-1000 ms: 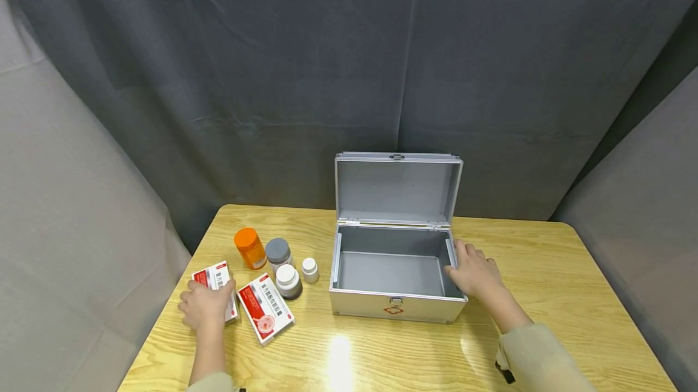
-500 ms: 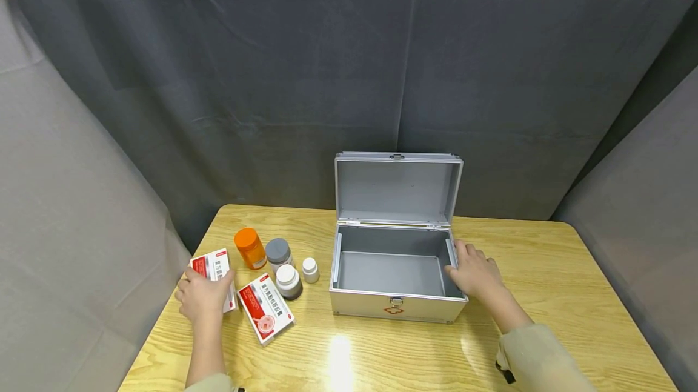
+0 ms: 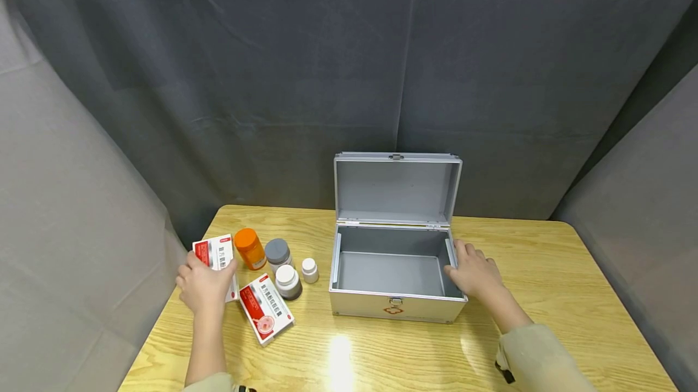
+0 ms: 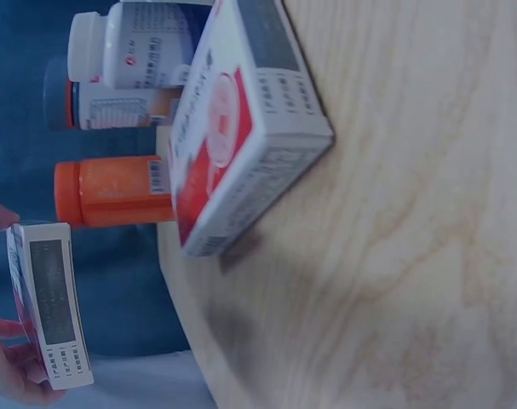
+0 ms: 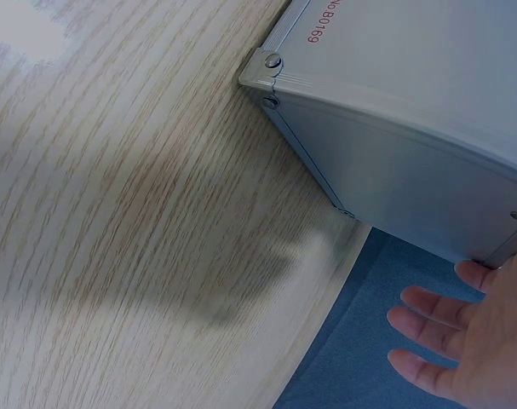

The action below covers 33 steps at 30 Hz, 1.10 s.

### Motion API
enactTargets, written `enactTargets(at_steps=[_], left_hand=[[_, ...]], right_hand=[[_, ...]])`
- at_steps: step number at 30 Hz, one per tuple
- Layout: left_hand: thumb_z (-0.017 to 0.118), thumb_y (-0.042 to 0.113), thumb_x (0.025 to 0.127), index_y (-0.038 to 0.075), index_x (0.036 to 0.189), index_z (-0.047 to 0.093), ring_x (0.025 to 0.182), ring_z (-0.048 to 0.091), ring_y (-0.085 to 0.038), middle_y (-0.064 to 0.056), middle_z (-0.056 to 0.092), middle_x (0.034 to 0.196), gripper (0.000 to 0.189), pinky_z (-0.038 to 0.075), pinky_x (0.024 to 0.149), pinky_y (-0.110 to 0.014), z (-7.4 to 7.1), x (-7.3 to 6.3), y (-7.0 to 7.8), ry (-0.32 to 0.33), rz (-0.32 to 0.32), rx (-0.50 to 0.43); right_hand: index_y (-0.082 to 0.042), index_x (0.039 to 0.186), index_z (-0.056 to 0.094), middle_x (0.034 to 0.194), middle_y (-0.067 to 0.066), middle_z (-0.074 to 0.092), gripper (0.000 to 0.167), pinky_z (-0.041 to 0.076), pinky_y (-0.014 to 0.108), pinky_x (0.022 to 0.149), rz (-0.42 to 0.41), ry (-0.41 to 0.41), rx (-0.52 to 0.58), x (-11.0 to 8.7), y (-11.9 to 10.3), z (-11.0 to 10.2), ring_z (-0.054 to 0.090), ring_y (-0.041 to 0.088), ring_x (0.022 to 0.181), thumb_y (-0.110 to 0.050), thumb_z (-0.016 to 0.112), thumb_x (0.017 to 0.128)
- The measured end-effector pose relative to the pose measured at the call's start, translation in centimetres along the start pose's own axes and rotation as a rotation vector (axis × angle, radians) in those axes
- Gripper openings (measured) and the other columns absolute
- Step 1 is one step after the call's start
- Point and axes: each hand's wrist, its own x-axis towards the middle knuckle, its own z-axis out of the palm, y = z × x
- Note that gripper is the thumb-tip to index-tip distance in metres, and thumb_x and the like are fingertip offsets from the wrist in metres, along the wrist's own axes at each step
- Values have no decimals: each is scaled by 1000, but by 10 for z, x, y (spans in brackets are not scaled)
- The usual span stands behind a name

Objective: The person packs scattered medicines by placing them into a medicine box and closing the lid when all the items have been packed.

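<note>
In the head view my left hand (image 3: 203, 283) grips a red and white medicine box (image 3: 221, 252) by its sides. The left wrist view shows that medicine box (image 4: 54, 298) raised above the table, between thumb and fingers. A second medicine box (image 3: 266, 308) lies flat just to its right. On the right, my right hand (image 3: 475, 272) holds the side wall of a silver first-aid case (image 3: 360, 304), whose lid stands up. Its thumb reaches over the rim; its other fingers are outside, loosely spread in the right wrist view. The case's visible interior holds nothing.
An orange bottle (image 3: 251, 249), a grey-capped bottle (image 3: 279, 252), a white-capped bottle (image 3: 288, 283) and a small white bottle (image 3: 310, 271) stand between the boxes and the case. A dark curtain (image 3: 294, 107) hangs behind the wooden table (image 3: 305, 355).
My left hand has raised the medicine box off the table and moved it slightly away from me, towards the table's back. My right hand and the case have stayed put.
</note>
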Motion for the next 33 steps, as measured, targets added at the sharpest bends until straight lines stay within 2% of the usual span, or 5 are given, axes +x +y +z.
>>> enactTargets(at_steps=[10, 18, 33], left_hand=[[69, 42, 70, -3, 136, 25, 111, 33, -47, -32, 36, 124, 92, 32, 84, -63, -3, -5, 21, -12, 68, -22], [70, 44, 67, -2, 134, 30, 108, 38, -45, -28, 42, 117, 90, 36, 79, -60, 4, -9, 35, 18, 145, -13], [71, 45, 66, 0, 137, 30, 109, 39, -41, -27, 42, 121, 94, 39, 82, -57, 17, -16, 66, -65, 247, 23]], right_hand=[[4, 136, 25, 129, 31, 37, 68, 32, 66, 84, -3, 0, 3, 0, 1, 2, 39, 51, 113, -35, 49, 86], [4, 135, 26, 128, 31, 39, 68, 34, 66, 83, -6, 17, 4, 1, 1, 1, 40, 51, 112, -34, 50, 85], [4, 135, 28, 127, 30, 40, 67, 34, 66, 82, -4, 27, 8, 1, 2, 1, 41, 50, 112, -34, 51, 85]])
